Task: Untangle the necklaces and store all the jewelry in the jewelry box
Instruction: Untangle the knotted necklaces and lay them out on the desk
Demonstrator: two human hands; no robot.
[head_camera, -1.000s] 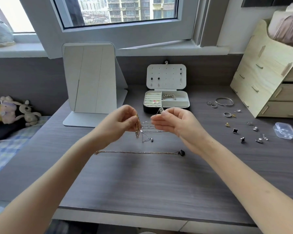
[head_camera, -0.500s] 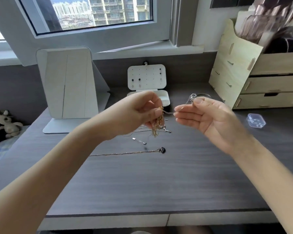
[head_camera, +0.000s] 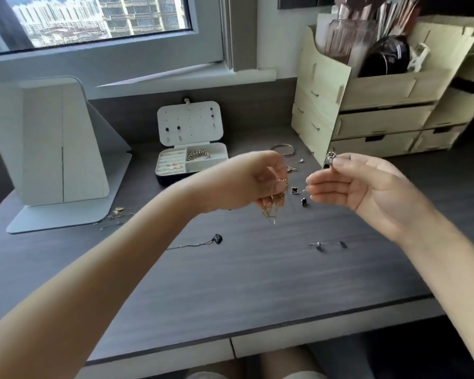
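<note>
1. A white folding mirror stand (head_camera: 52,149) sits at the desk's (head_camera: 230,283) back-left corner, its back to the camera.
2. Just beside the stand's front-right corner lies a small cluster of pale jewelry (head_camera: 118,213), too blurred to sort out.
3. The jewelry box (head_camera: 175,178) stands near the back edge, left of centre, with its lid upright. A few dark studs are pinned in the lid, a bracelet (head_camera: 199,155) lies in the right rear compartment, and small pieces sit in the ring rolls on the left.
4. A black pendant necklace (head_camera: 216,238) lies on the desk near the middle, its chain trailing left under the left forearm.
5. The left hand (head_camera: 252,181) is raised above the desk, fingers curled down round a bunch of gold chains (head_camera: 274,209) that hangs from its grip.
6. Beyond it, near the back edge, lie a silver bangle (head_camera: 283,149), a black clover earring (head_camera: 295,190) and a dark stud (head_camera: 303,201).
7. A blurred silver item (head_camera: 329,244) lies nearer the front, to the right of the pendant.
8. The right hand (head_camera: 367,187) is palm-up; thumb and forefinger pinch a small silver piece (head_camera: 330,159), and the other 3 fingers are straight.
9. A pale wooden drawer organizer (head_camera: 367,105) fills the back-right corner.
</note>
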